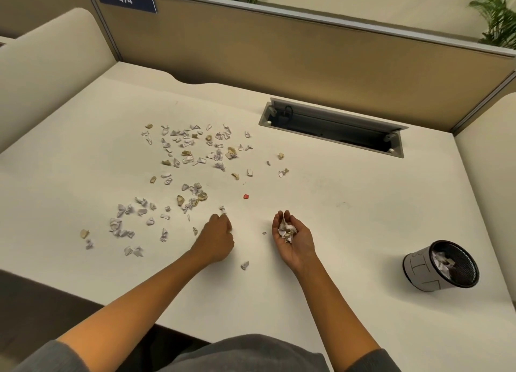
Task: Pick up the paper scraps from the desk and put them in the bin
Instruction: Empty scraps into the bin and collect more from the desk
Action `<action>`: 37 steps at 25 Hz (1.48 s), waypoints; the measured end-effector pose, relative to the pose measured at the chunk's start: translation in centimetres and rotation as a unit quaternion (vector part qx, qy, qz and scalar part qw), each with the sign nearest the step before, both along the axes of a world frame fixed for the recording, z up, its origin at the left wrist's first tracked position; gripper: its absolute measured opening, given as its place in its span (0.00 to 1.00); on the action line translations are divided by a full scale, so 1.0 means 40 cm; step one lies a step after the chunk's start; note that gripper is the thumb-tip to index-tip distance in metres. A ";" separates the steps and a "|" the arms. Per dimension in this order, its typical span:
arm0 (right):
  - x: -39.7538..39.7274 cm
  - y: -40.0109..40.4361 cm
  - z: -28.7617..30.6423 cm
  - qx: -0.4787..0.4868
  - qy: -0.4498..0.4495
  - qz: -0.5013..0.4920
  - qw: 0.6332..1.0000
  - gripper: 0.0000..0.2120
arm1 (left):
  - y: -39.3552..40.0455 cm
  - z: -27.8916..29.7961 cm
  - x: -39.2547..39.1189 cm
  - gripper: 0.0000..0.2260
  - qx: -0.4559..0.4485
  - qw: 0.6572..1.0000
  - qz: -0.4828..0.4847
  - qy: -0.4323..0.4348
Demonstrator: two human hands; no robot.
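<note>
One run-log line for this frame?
left hand: pinching scrap | right hand: cupping scraps | bin: partly filled | desk: many scraps left

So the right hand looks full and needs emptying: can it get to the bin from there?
Probably yes. The right hand cups paper scraps palm up, and the bin stands to its right with its mouth open. Only bare desk lies between them.

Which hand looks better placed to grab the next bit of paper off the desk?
The left hand: its fingertips already touch a scrap beside the scattered pile, while the right hand lies palm up, cupping collected scraps.
</note>
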State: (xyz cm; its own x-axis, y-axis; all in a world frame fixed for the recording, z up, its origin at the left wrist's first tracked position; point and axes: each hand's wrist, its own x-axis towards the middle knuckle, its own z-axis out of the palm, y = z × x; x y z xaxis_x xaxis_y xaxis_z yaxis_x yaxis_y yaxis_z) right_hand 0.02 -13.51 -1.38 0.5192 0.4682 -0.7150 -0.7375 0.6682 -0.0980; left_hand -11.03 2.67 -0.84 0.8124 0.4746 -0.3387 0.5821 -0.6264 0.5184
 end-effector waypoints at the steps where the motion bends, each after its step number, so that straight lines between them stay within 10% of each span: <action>1: -0.003 0.002 -0.001 -0.002 -0.001 0.003 1.000 0.10 | -0.013 0.000 -0.008 0.07 -0.027 0.999 -0.023 -0.003; 5: -0.011 0.002 0.002 -0.005 -0.007 0.010 1.000 0.10 | -0.059 -0.003 -0.033 0.19 -0.101 0.988 -0.115 0.011; 17: -0.023 -0.047 0.000 -0.017 -0.016 -0.012 1.000 0.08 | -0.091 0.022 0.028 0.07 -0.113 0.986 -0.117 0.033; 28: -0.047 -0.041 -0.010 -0.040 -0.094 0.047 0.994 0.11 | -0.169 0.151 0.138 0.08 -0.232 0.964 -0.019 -0.127; 37: -0.029 -0.066 0.002 -0.011 -0.021 -0.034 0.999 0.10 | -0.071 0.039 0.100 0.15 -0.087 0.994 -0.036 -0.047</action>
